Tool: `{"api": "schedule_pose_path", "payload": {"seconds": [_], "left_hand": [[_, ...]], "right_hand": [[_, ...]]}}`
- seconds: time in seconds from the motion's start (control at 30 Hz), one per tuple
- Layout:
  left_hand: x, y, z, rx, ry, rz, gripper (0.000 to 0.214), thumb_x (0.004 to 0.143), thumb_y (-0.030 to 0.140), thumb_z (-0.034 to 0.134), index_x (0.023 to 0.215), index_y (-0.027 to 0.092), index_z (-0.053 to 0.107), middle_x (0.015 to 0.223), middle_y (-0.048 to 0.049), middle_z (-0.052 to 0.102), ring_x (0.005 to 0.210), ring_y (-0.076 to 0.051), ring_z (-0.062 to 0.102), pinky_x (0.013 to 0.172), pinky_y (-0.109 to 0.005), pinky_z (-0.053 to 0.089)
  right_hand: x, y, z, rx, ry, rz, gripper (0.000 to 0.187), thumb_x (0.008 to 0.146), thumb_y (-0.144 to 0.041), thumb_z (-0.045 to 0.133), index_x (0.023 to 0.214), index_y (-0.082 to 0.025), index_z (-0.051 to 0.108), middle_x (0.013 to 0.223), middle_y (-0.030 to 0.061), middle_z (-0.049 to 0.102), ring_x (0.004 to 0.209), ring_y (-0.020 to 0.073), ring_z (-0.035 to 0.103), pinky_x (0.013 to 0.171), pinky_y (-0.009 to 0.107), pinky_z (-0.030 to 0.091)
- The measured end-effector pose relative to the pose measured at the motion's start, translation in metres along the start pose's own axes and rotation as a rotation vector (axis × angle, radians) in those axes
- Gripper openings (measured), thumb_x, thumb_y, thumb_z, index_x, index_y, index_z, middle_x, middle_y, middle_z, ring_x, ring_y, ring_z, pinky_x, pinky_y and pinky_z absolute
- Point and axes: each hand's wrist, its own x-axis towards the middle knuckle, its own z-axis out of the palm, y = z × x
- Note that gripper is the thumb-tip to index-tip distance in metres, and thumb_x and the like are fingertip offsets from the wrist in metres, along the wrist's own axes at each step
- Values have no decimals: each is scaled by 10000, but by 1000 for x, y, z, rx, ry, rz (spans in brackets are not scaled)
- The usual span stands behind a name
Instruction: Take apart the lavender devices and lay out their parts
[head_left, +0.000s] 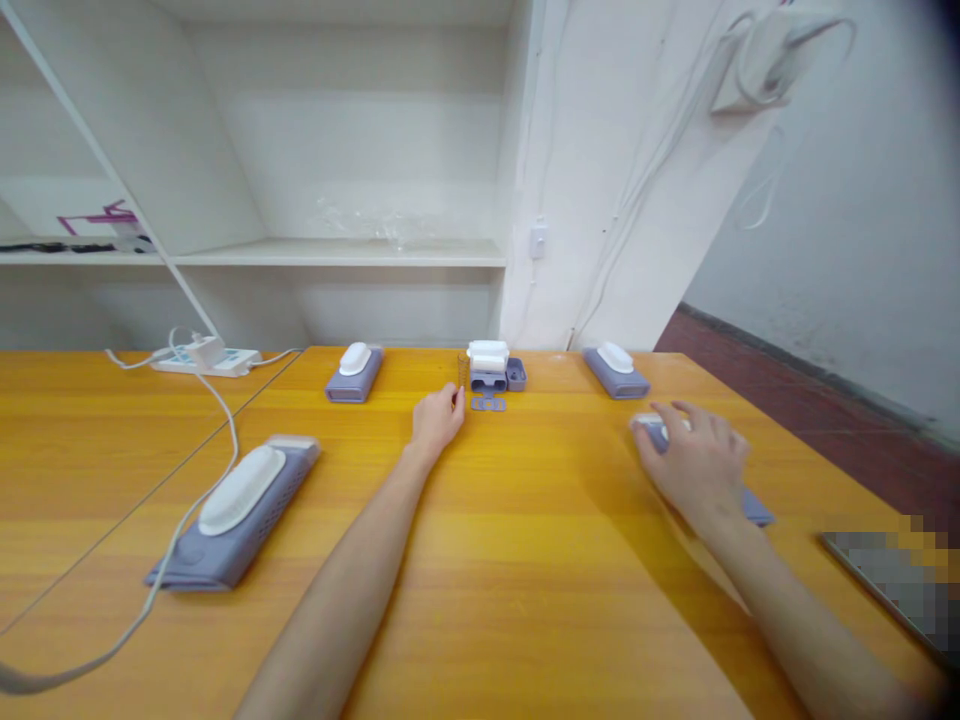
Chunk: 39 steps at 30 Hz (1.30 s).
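My left hand [439,418] is closed in a pinch beside a small brownish mesh cylinder [463,368]; whether the fingertips grip it, I cannot make out. Right of that cylinder stands a small purple holder [488,383] with white pieces [488,354] on top. A purple cup-like box [517,375] adjoins it, and a flat purple ring frame [488,404] lies in front. My right hand [694,455] is over a purple device [756,508] with a white part, hiding most of it. Its fingers look spread and curved, slightly blurred.
Purple devices with white oval tops lie at near left [244,490], back left [355,372] and back right [616,370]. A white cable [229,440] crosses the near-left device from a power strip [206,358]. A pixelated flat object [896,580] lies at the right edge. Shelves [345,252] rise behind.
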Motion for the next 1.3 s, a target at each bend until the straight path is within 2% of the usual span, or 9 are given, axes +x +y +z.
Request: {"api": "schedule_pose_path", "payload": {"seconds": [0.17, 0.23, 0.4, 0.57, 0.73, 0.9, 1.03, 1.17, 1.3], "left_hand": [[-1, 1, 0, 21, -4, -11, 400, 942, 443, 278, 882, 209, 597, 813, -79, 674, 772, -207, 628, 629, -274, 350], [-1, 1, -1, 25, -2, -12, 403, 943, 445, 274, 884, 211, 596, 813, -77, 675, 774, -205, 628, 627, -272, 348], [-2, 3, -3, 25, 9, -16, 410, 946, 450, 269, 890, 212, 597, 819, -80, 678, 779, -203, 630, 635, -268, 349], [-3, 4, -5, 12, 23, -11, 432, 948, 466, 245, 890, 220, 594, 827, -75, 682, 782, -206, 634, 627, -268, 341], [-6, 4, -8, -6, 32, -23, 467, 954, 470, 207, 900, 214, 593, 848, -84, 684, 801, -201, 634, 637, -266, 342], [-7, 8, -18, -31, 33, -24, 527, 960, 459, 135, 869, 216, 594, 823, -70, 679, 778, -187, 633, 627, -263, 350], [-12, 35, -37, -52, -47, -1, 529, 920, 560, 194, 912, 207, 588, 833, -82, 673, 786, -214, 634, 644, -279, 387], [-38, 67, -52, 3, -142, 71, 623, 788, 722, 340, 1039, 190, 547, 945, -135, 656, 865, -284, 632, 710, -340, 427], [-70, 62, -58, -64, -247, 134, 793, 594, 739, 592, 1169, 204, 482, 1029, -162, 622, 916, -342, 614, 722, -380, 445]], "right_hand": [[3, 29, 6, -153, -393, 232, 619, 843, -616, 342, 1138, -119, 562, 944, 211, 615, 823, 360, 608, 645, 448, 441], [1, 25, 5, -144, -440, 234, 639, 850, -625, 302, 1172, -127, 539, 908, 198, 626, 763, 347, 627, 605, 427, 451], [-11, -19, -8, -18, -409, 99, 610, 876, -593, 294, 1280, -169, 466, 944, 178, 657, 722, 338, 651, 586, 417, 468], [-34, -59, -17, 429, -332, -90, 412, 920, -471, 346, 1211, -234, 518, 954, 73, 682, 674, 207, 648, 607, 324, 491], [-46, -65, -2, 633, -133, -353, 274, 894, -319, 465, 1112, -190, 567, 1069, 95, 622, 963, 217, 593, 825, 339, 479], [-52, -71, -1, 715, -212, -567, 112, 859, -241, 517, 899, -178, 601, 1001, 98, 582, 930, 210, 544, 816, 360, 454], [-58, -84, -10, 710, -308, -696, 100, 853, -231, 519, 867, -188, 608, 995, 89, 574, 906, 215, 516, 793, 382, 426], [-59, -87, -8, 718, -344, -693, 209, 849, -156, 467, 1006, -198, 599, 995, 88, 576, 894, 216, 511, 774, 377, 418], [-57, -83, -1, 733, -283, -566, 253, 832, -113, 431, 1029, -179, 576, 984, 97, 580, 894, 229, 518, 777, 386, 428]]}}
